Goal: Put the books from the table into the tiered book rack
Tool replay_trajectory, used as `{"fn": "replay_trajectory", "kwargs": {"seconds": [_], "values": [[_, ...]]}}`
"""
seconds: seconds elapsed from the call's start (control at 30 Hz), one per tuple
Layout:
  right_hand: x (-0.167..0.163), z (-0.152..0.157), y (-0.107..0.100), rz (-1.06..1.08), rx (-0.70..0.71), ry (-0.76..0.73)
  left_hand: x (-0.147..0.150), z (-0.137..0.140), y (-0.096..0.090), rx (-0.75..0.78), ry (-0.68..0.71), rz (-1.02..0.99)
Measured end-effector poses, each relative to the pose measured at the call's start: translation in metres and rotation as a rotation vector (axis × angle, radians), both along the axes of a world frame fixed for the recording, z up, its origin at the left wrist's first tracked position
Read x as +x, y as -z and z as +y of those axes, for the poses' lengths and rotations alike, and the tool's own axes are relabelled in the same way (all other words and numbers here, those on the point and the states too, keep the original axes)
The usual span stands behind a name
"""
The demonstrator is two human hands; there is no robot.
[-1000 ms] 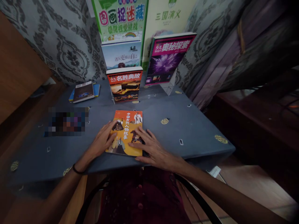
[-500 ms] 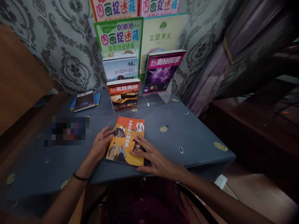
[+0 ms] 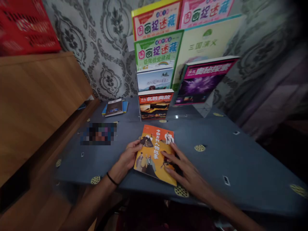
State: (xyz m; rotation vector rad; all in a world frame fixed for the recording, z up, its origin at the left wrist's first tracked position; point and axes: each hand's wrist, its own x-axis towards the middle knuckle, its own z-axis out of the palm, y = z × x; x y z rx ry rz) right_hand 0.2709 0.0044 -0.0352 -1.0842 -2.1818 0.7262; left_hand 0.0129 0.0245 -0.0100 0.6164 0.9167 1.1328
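left hand pinching orange book | right hand splayed on it | upright books just beyond

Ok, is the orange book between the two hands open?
No, the orange book is closed, its front cover facing up between the left hand and the right hand.

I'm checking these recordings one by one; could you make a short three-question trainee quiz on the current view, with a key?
1. True or false: the left hand and the right hand both touch the orange-and-yellow book.
2. The dark band is at the wrist of: A the right hand; B the left hand; C neither hand.
3. What main colour is the item under the dark book at the table's back left?

Key: 1 true; 2 B; 3 blue.
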Motion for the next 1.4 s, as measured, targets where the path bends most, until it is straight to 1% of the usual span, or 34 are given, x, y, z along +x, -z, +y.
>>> {"fn": "replay_trajectory", "kwargs": {"seconds": [0.13,0.27,0.4,0.57,0.63,0.7,0.77,0.83,0.9,1.0,1.1,1.2,1.4], "values": [[0.0,0.019,0.005,-0.044,0.007,0.087,0.0,0.0,0.002,0.007,-0.035,-0.016],[0.002,0.031,0.006,-0.072,0.024,0.073,-0.001,0.0,-0.003,0.019,-0.028,0.086],[0.0,0.031,0.005,-0.084,0.017,0.058,-0.008,-0.001,-0.008,0.007,0.037,0.169],[-0.003,0.021,-0.002,-0.004,-0.042,0.1,-0.005,-0.009,-0.017,-0.014,-0.027,0.188],[-0.005,0.021,-0.005,0.088,-0.087,0.113,0.0,-0.011,-0.022,0.004,-0.019,0.152],[-0.005,0.025,-0.009,0.256,-0.17,0.107,0.005,-0.012,-0.029,0.024,-0.007,0.116],[-0.004,0.033,-0.012,0.469,-0.321,0.098,0.01,-0.01,-0.035,0.039,0.007,0.098],[0.001,0.04,-0.015,0.635,-0.483,0.082,0.016,-0.007,-0.042,0.051,0.026,0.113],[0.008,0.047,-0.019,0.725,-0.603,0.066,0.023,-0.002,-0.049,0.066,0.046,0.142],[0.022,0.053,-0.027,0.797,-0.671,0.054,0.035,0.007,-0.057,0.099,0.071,0.163],[0.036,0.059,-0.039,0.855,-0.66,0.059,0.049,0.019,-0.065,0.178,0.12,0.168],[0.051,0.068,-0.054,0.867,-0.605,0.059,0.063,0.033,-0.072,0.294,0.177,0.185],[0.084,0.094,-0.082,0.796,-0.382,0.03,0.09,0.067,-0.081,0.504,0.164,0.217]]}}
